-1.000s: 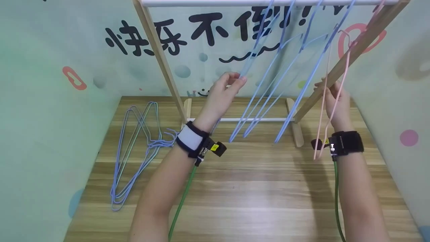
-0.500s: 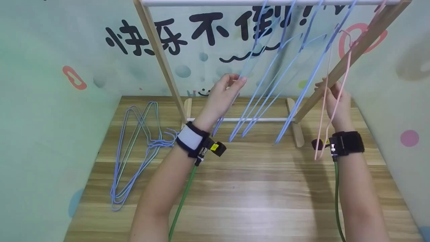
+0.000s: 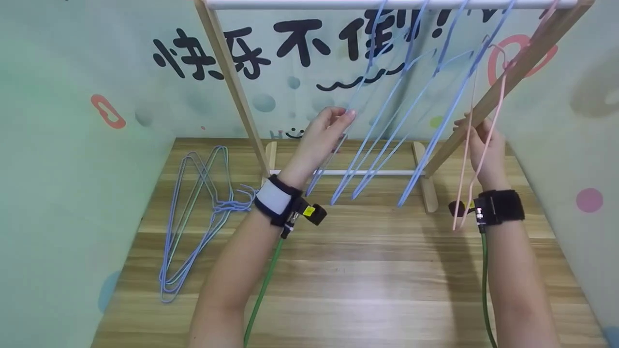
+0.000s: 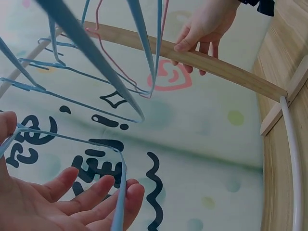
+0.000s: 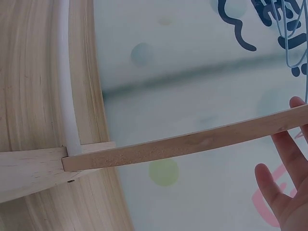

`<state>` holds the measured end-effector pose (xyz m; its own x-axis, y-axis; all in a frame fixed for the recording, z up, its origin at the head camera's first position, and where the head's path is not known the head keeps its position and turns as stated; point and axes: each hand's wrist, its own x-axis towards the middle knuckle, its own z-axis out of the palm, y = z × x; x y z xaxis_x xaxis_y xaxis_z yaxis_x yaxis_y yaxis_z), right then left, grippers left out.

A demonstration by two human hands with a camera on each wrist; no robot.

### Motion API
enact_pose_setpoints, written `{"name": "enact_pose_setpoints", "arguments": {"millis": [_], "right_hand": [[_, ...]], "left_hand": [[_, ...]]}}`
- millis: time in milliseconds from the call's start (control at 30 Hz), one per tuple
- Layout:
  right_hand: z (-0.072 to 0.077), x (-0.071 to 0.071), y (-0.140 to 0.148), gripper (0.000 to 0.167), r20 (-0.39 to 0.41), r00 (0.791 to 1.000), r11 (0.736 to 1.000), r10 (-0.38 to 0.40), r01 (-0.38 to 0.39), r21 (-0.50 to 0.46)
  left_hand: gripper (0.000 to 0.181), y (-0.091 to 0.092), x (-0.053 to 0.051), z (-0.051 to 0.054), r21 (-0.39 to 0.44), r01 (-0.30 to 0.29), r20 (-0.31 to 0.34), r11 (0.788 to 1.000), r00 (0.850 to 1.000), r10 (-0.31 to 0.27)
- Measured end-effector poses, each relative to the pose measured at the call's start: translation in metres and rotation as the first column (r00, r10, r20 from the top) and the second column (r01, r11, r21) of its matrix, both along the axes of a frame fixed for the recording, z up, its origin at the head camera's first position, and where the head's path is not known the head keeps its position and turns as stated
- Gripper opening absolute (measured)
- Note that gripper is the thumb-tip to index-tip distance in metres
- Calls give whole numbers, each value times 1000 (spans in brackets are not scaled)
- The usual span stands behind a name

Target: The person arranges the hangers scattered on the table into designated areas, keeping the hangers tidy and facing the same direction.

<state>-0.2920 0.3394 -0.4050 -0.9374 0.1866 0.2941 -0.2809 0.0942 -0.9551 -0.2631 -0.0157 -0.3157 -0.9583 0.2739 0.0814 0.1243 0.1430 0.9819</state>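
Observation:
A blue clothes hanger (image 3: 362, 87) hangs leftmost in a row on the drying rack's white top bar (image 3: 300, 5). My left hand (image 3: 324, 133) pinches its side wire between thumb and fingertips. In the left wrist view, that hanger's wire (image 4: 72, 137) crosses in front of my loosely bent left fingers (image 4: 96, 192). My right hand (image 3: 487, 147) grips the rack's right wooden post (image 3: 512, 72), fingers behind it and thumb on the near side. Several other blue hangers (image 3: 416, 99) and a pink hanger (image 3: 498, 101) hang farther right.
A pile of blue and greenish hangers (image 3: 193, 241) lies on the wooden table (image 3: 348, 280), left of the rack. A left post (image 3: 232, 77) and a white lower bar (image 3: 387, 172) complete the frame. Behind stands a printed backdrop (image 3: 145, 58).
The leftmost blue hanger has swung slightly, its lower end now showing beside my left wrist. Both hands have stayed nearly in place.

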Motion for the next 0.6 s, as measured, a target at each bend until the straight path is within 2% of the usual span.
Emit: {"name": "enact_pose_setpoints", "arguments": {"millis": [267, 600], "right_hand": [[0, -3, 0, 28, 6, 1000, 1000, 2, -2, 0], [-2, -5, 2, 29, 9, 1000, 1000, -4, 4, -21]], "left_hand": [[48, -1, 0, -2, 22, 0, 28, 1000, 1000, -1], [45, -4, 7, -4, 50, 25, -12, 998, 1000, -24]]}}
